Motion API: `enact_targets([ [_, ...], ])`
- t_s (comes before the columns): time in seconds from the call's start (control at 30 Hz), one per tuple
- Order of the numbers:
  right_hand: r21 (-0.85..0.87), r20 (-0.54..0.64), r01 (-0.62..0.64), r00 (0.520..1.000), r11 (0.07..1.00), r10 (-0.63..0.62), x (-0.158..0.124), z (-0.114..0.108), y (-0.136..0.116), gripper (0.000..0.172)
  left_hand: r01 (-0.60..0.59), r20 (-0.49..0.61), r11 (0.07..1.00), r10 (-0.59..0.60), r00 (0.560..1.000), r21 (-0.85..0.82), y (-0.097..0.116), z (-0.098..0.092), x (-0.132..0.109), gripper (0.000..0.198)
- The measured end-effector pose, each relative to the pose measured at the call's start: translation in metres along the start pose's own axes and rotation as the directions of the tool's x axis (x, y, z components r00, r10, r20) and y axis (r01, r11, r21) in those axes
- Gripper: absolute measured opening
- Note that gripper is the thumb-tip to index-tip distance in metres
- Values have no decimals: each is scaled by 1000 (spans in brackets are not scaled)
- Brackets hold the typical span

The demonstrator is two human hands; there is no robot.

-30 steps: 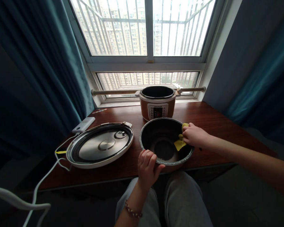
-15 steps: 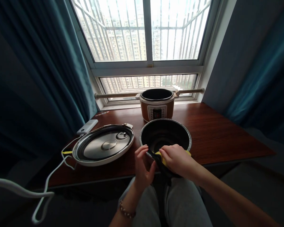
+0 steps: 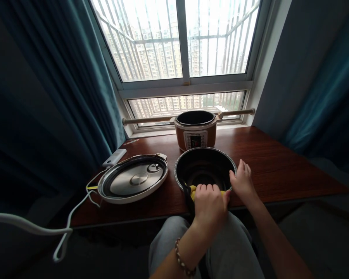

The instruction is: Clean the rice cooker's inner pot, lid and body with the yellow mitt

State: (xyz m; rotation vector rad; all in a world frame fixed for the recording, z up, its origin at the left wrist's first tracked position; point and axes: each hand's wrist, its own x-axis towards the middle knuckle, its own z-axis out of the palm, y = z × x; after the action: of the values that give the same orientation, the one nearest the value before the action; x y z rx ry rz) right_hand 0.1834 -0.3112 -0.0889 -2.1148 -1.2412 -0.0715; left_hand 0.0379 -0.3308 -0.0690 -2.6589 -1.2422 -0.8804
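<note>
A black inner pot (image 3: pixel 205 150) sits on the wooden table (image 3: pixel 279 170) right in front of me. My left hand (image 3: pixel 211 203), with a bead bracelet on its wrist, is closed on a yellow cloth (image 3: pixel 193 189) and presses it onto the pot's near rim. A dark strip hangs from the cloth over the table edge. My right hand (image 3: pixel 242 181) rests against the pot's right rim with its fingers stretched out and holds nothing.
An orange electric cooker body (image 3: pixel 196 133) stands behind the pot by the window. Its lid (image 3: pixel 133 180) lies upside down to the left, next to a white power bank (image 3: pixel 114 157) and a white cable (image 3: pixel 72 213). Teal curtains hang on both sides. My knees are under the table edge.
The cloth passed from my right hand to my left at the pot's near rim. My right hand moved from inside the pot to its right rim.
</note>
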Motion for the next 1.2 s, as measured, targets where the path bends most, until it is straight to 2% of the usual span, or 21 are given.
enact_targets([
  [0.07,46,158,-49,987,998,41,4,4,9,49,-72,44,997,71,997,38,-8,5,-3,32],
  [0.13,110,243,-69,969,991,40,6,4,13,47,-199,56,980,197,979,28,-23,3,-7,31],
  [0.23,147,251,-89,967,985,50,6,2,12,46,-348,113,937,349,930,-28,-55,-9,-8,32],
  [0.3,157,261,-122,962,980,78,6,2,11,47,-387,193,917,399,896,-99,-79,-21,-5,32],
  [0.4,180,280,-180,952,967,125,6,5,13,48,-354,300,912,404,864,-208,-114,-36,8,31],
  [0.5,205,294,-204,946,957,139,6,7,14,50,-294,375,912,389,841,-286,-145,-43,28,26],
  [0.57,214,302,-212,943,954,142,6,6,15,51,-257,409,918,368,835,-301,-162,-40,42,20],
  [0.67,211,310,-219,939,953,147,5,4,14,52,-239,432,932,341,835,-273,-180,-25,65,21],
  [0.77,200,312,-223,938,954,154,5,2,12,52,-310,433,927,372,821,-208,-189,-2,87,40],
  [0.9,180,310,-238,934,954,174,4,3,10,53,-420,448,889,456,769,-184,-187,21,114,53],
  [1.03,181,307,-242,935,953,179,4,3,9,51,-551,455,815,564,689,-176,-175,35,134,51],
  [1.13,178,312,-248,932,952,184,4,2,9,51,-654,466,740,639,612,-157,-165,46,144,42],
  [1.2,175,309,-260,930,950,198,3,2,8,51,-695,477,708,658,583,-129,-159,52,148,34],
])
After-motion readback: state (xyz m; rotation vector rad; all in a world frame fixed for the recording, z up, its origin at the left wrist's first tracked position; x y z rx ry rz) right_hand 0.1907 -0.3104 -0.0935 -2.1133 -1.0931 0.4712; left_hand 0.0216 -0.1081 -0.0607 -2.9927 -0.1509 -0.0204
